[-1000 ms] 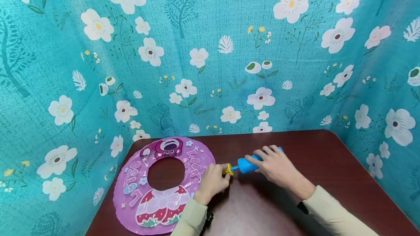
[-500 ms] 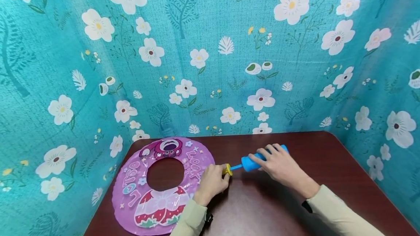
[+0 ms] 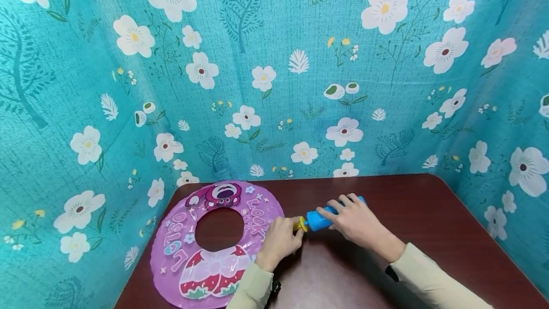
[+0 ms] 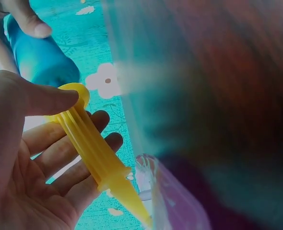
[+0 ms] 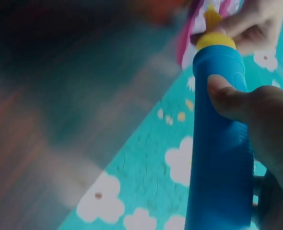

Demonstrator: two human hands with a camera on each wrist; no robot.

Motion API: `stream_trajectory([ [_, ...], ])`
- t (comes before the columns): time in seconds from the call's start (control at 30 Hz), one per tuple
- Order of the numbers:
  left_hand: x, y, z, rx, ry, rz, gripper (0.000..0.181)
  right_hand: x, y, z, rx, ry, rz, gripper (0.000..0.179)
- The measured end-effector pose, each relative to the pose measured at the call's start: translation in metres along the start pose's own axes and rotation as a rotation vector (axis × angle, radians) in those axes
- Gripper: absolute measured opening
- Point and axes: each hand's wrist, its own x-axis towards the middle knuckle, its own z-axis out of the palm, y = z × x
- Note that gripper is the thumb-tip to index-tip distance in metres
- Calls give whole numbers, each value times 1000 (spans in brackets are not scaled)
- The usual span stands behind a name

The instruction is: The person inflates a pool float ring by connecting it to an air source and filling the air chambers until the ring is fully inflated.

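Note:
A hand air pump has a blue barrel [image 3: 318,221] and a ribbed yellow nozzle piece [image 4: 91,143] with a tapered tip. My left hand [image 3: 279,241] grips the yellow piece, thumb near its flanged end. The tip meets the edge of a purple inflatable swim ring [image 3: 165,271]; whether it sits inside a valve is hidden. My right hand [image 3: 358,221] grips the blue barrel, its thumb [image 5: 228,98] lying along it. In the right wrist view the barrel's end is close against the yellow flange. The ring lies flat, printed with strawberries, letters and a bear.
A dark brown table [image 3: 339,275] carries the ring on its left side. Behind and at both sides hangs a teal floral curtain [image 3: 274,108], close to the table's back edge [image 3: 399,175].
The blue barrel first slid right, away from the yellow piece, baring more blue rod. Now my right hand has brought it back left, almost against the flange. My left hand stays nearly in place.

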Motion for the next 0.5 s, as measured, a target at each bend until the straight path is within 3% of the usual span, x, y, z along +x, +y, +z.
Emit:
stream_trajectory([
  [0.3,0,0,0,2,23,3,3,-33,44,-25,-27,21,37,71],
  [0.5,0,3,-1,12,-3,6,5,-26,34,-17,-22,30,-8,68],
])
